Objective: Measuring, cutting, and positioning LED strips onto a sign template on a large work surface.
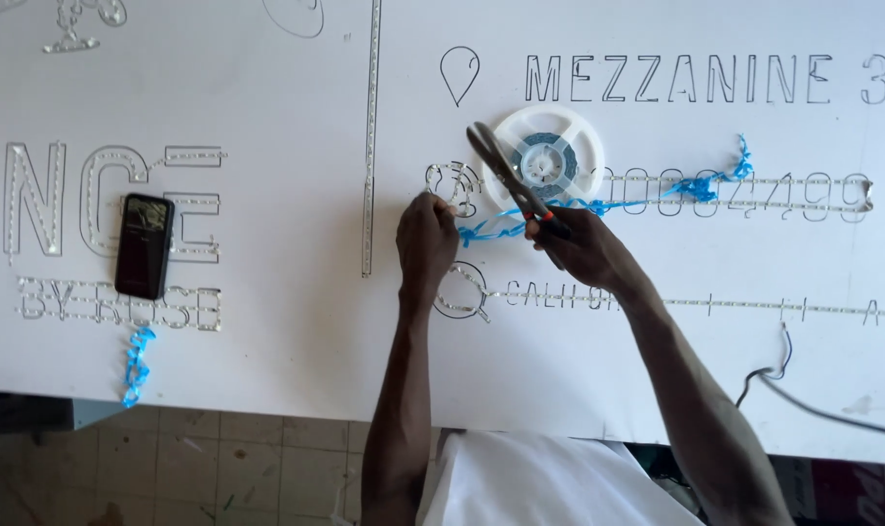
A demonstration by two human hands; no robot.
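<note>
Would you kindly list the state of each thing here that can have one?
scissors: blades shut, held in right hand
left hand: closed, pressing at the round cut-out
white reel: lying flat on the board
phone: face up, screen dark
blue strip: loose, crumpled

bare board (296, 321) between phone (144, 245) and hands (reel (546, 159) just beyond)

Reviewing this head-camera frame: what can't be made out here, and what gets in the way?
- Left hand: what its fingertips pinch at the white sign board's round cutout is hidden by the hand itself.
- Metal scissors with orange-black handles: handles covered by the right hand.
- Black smartphone: screen too small.
- Thin grey cable: cut off by the right edge.
</note>
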